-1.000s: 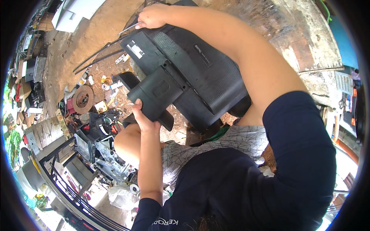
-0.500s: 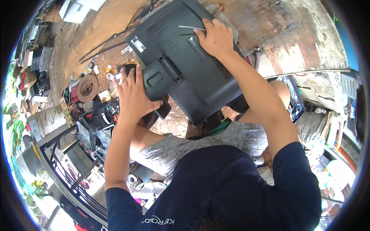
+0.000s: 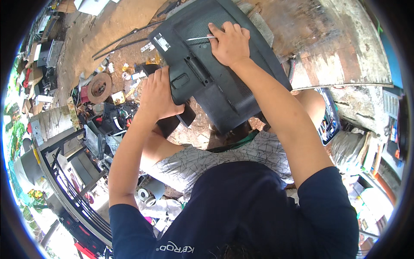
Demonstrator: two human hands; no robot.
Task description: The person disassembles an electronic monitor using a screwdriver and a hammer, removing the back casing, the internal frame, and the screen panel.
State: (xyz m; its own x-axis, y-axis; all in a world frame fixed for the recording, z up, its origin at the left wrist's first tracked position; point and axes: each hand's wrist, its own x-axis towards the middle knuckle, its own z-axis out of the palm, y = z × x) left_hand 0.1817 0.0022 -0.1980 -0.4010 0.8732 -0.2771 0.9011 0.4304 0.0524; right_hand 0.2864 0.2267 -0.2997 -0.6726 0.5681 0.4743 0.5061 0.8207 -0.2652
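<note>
A black computer monitor (image 3: 241, 93) lies back side up before me, with its ribbed rear casing showing. From its left side juts the stand neck (image 3: 180, 80), and part of the dark stand base (image 3: 188, 115) shows below it. My left hand (image 3: 156, 93) is closed round the stand, fingers over the far side and thumb along the near edge. On the casing rests my right hand (image 3: 231, 43), curled round a thin tool, apparently a screwdriver (image 3: 200, 38). Its metal shaft points left across the casing; the handle is hidden in my palm.
Loose black strips (image 3: 120, 41) lie on the ground to the far left. A rusty disc (image 3: 99, 87) sits among scrap and dark parts left of my arm. A black metal rack (image 3: 71, 185) stands lower left. Worn wooden boards (image 3: 336, 60) lie at the right.
My left hand has gone from spread fingers to a grip on the stand. The monitor has shifted slightly right and turned a little. My right hand has moved left over the casing with the tool.
</note>
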